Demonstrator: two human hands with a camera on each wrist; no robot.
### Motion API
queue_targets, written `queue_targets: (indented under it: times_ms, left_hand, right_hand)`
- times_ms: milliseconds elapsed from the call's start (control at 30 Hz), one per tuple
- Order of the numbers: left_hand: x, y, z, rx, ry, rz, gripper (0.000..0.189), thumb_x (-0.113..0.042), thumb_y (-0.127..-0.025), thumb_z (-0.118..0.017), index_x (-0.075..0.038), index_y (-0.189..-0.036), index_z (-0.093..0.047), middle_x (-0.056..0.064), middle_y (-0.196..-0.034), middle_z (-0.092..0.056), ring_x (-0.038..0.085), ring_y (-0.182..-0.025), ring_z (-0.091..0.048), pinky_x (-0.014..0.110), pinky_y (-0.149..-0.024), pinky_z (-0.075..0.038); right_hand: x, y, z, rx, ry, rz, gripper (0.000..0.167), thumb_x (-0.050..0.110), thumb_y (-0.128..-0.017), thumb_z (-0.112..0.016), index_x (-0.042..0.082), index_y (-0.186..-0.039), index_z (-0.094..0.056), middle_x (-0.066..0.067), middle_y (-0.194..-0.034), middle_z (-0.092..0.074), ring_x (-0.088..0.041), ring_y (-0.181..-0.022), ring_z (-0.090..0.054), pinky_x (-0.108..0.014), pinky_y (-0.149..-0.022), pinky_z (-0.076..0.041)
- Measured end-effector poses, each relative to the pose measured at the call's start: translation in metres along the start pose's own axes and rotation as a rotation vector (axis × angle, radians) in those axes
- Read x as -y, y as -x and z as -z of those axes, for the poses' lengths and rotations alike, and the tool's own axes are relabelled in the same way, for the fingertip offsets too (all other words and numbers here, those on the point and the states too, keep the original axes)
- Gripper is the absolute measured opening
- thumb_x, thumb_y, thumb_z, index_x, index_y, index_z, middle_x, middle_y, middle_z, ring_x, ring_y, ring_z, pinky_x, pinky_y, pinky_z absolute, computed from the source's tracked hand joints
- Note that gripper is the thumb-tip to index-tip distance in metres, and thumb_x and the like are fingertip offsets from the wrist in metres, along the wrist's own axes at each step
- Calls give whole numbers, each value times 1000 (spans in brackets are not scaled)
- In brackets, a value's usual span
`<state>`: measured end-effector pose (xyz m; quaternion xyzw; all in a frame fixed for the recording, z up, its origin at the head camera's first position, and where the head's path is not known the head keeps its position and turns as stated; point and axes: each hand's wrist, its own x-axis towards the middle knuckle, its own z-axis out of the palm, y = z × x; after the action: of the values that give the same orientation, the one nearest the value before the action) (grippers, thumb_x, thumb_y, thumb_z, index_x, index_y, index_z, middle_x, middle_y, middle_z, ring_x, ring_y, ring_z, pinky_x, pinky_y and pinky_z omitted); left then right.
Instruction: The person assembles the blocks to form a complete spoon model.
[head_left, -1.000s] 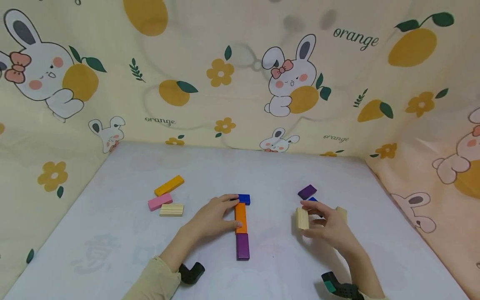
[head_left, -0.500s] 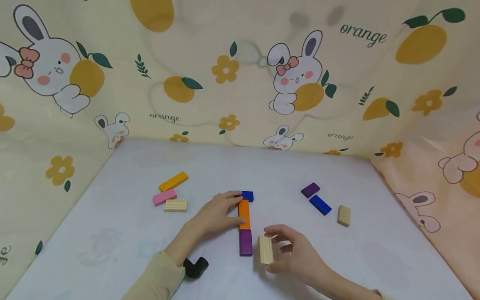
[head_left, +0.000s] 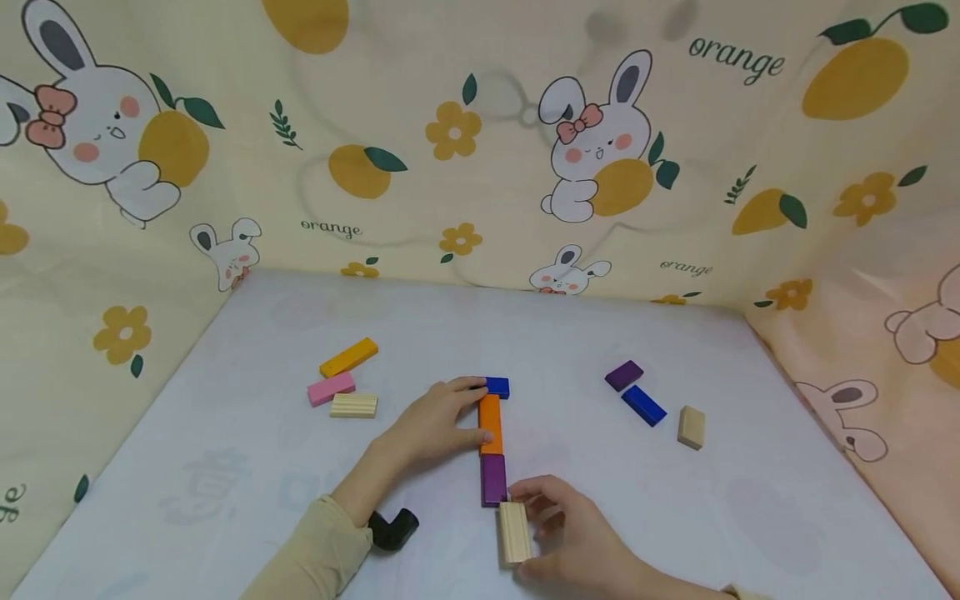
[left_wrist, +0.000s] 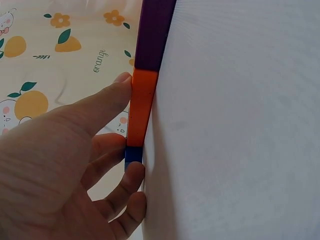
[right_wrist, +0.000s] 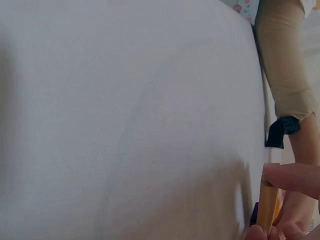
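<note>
A purple block (head_left: 492,480), an orange block (head_left: 490,425) and a small blue block (head_left: 498,387) lie end to end in a row mid-table. My left hand (head_left: 435,421) rests along the row's left side. In the left wrist view its thumb touches the orange block (left_wrist: 142,105), while other fingers meet the blue block (left_wrist: 133,154). With thumb and fingers, my right hand (head_left: 573,533) pinches a grooved plain wooden block (head_left: 514,533) by its ends, at the purple block's near end. Whether these two blocks touch is unclear. The wooden block (right_wrist: 268,207) is partly covered by fingers in the right wrist view.
At the left lie a yellow block (head_left: 349,357), a pink block (head_left: 331,389) and a grooved wooden block (head_left: 354,406). Toward the right are a purple block (head_left: 624,375), a blue block (head_left: 643,405) and a plain wooden block (head_left: 692,427). Patterned cloth (head_left: 405,108) walls the table's back and sides.
My right hand has carried the wooden block from the right side leftward and nearer, to the near end of the row. The left hand keeps its place on the row. The camera view shifted slightly.
</note>
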<state>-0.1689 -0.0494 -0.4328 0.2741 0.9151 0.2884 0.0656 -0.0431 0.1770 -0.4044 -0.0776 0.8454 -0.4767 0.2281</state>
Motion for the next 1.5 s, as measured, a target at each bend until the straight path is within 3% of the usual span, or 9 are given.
queue_targets:
  times_ms: [500, 833, 1167, 1500]
  left_hand:
    - [-4, 0, 1, -14, 4, 4, 68, -48, -92, -66, -13, -147, -48, 0, -154, -38, 26, -138, -37, 47, -109, -33]
    - [-5, 1, 2, -13, 4, 30, 67, -48, -92, -66, -14, -147, -48, 0, -154, -37, 27, -138, -36, 48, -109, -33]
    - [-3, 1, -1, -14, 2, 28, 66, -48, -92, -65, -14, -147, -48, -1, -154, -37, 27, -138, -36, 48, -109, -34]
    - [-4, 2, -1, -3, 4, 34, 65, -47, -93, -65, -15, -147, -48, 0, -154, -37, 27, -139, -35, 48, -109, -34]
  right_hand:
    - [-7, -6, -7, -26, 48, 99, 72, 9, -69, -91, 14, -130, -54, -3, -106, -55, -24, -89, -52, -25, -72, -50]
    - [-2, -11, -12, -33, 45, 66, 83, 15, -65, -94, 9, -135, -48, -5, -109, -51, -23, -89, -51, -24, -72, -50]
    - [-2, -13, -17, -49, 52, 61, 83, 18, -65, -94, 8, -134, -49, -4, -108, -50, -22, -93, -50, -24, -73, -47]
    - [-1, -13, -21, -51, 34, -1, 81, 18, -66, -93, 10, -133, -49, -4, -108, -50, -23, -95, -49, -26, -76, -47]
